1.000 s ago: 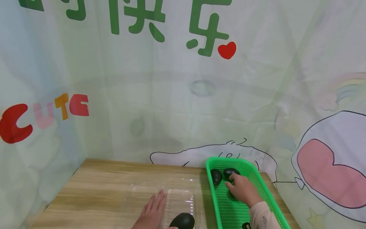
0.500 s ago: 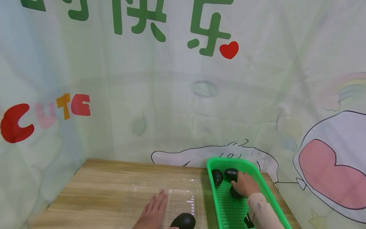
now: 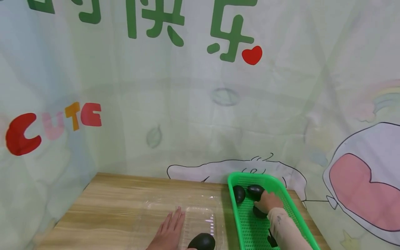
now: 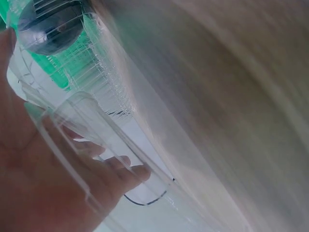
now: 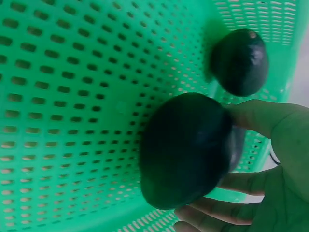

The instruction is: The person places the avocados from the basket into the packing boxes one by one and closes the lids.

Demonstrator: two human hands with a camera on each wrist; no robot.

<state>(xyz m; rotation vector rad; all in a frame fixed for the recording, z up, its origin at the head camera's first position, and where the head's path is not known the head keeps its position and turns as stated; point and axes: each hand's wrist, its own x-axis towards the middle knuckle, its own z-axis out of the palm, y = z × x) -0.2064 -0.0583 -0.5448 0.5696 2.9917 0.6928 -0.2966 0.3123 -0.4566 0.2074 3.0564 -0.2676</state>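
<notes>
My right hand (image 3: 270, 202) reaches into the green plastic basket (image 3: 235, 214) and grips a dark avocado (image 5: 186, 152), thumb on one side and fingers on the other. Two more avocados lie beyond it, one (image 3: 239, 193) by the left wall and another (image 3: 255, 191) near the far end. My left hand (image 3: 168, 232) rests with straight fingers on a clear plastic clamshell box (image 3: 200, 211). Another avocado (image 3: 202, 241) sits in that box beside my left thumb, as the left wrist view also shows.
The basket stands at the right of the wooden table (image 3: 115, 201), just right of the box. A printed cloth backdrop (image 3: 200, 132) hangs close behind the table and along its sides. A small black piece (image 3: 272, 239) shows in the basket beside my right sleeve.
My right hand has shifted slightly right in the basket, and its fingers have drawn in on the nearer avocado. The left hand stays in place on the box.
</notes>
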